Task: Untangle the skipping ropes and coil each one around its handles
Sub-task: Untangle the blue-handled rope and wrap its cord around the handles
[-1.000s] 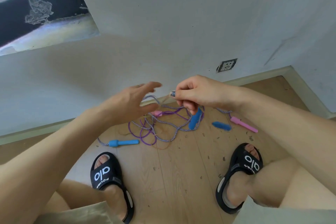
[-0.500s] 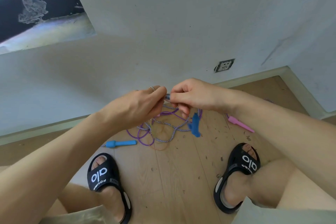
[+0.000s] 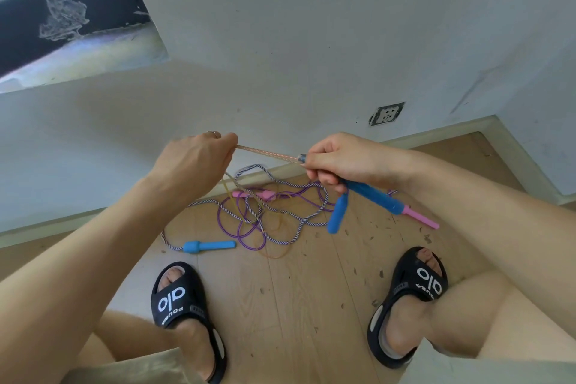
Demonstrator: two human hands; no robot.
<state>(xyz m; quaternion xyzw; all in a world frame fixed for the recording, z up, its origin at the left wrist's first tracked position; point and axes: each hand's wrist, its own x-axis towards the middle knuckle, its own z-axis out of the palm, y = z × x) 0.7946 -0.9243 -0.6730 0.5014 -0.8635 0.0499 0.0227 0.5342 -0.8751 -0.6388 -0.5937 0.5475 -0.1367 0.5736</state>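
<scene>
Right hand curled around a blue handle, with a second blue handle hanging just below it; left hand pinching the pale orange rope stretched taut between the two hands. Down on the wooden floor, a tangle of purple and striped ropes between the sandals, with another blue handle at its left and pink handles within it.

Bare forearms, no sleeves; thin silver ring on a finger of the left hand; right hand without rings; pale khaki shorts over bare knees; black open-toed chunky sandals with white lettering across the straps, on both feet
</scene>
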